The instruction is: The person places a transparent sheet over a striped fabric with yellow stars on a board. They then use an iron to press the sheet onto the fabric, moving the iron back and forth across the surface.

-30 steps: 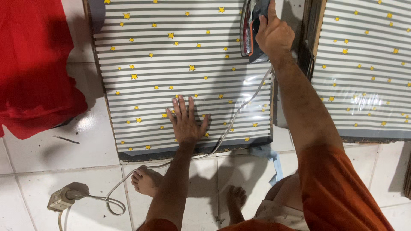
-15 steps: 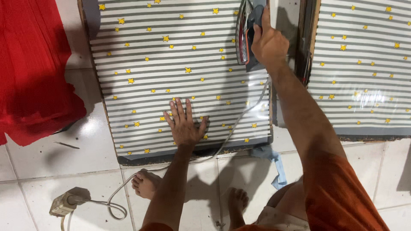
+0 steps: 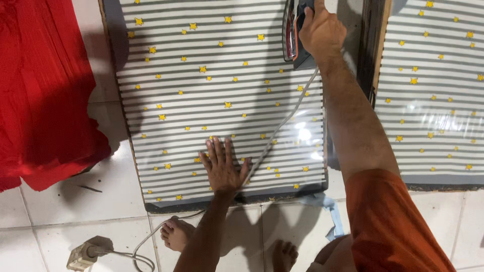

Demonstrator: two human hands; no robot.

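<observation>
Nearest, at the bottom edge, two bare feet (image 3: 177, 233) stand on a white tiled floor (image 3: 101, 201), and an orange sleeve (image 3: 393, 221) covers the right upper arm. A beige plug adapter (image 3: 83, 254) lies on the tiles at lower left, and a white cord (image 3: 275, 133) runs from it past the feet and up across the work.

Just beyond the feet lies a flat board (image 3: 222, 100) wrapped in glossy sheet, white with thin grey stripes and small yellow stars. The left hand (image 3: 222, 168) rests palm down near the board's near edge, fingers spread apart and flat, holding nothing. The cord passes just beside its thumb.

Farther out, at the board's far right corner, the right hand (image 3: 320, 30) is clamped around the handle of an iron (image 3: 295, 35), dark with a red side. The iron sits on the striped sheet at the top of the frame, partly cut off.

To the right, a second board (image 3: 433, 90) with the same striped, starred cover lies alongside, a narrow dark gap between them. To the left, red cloth (image 3: 40, 90) spreads over the floor.
</observation>
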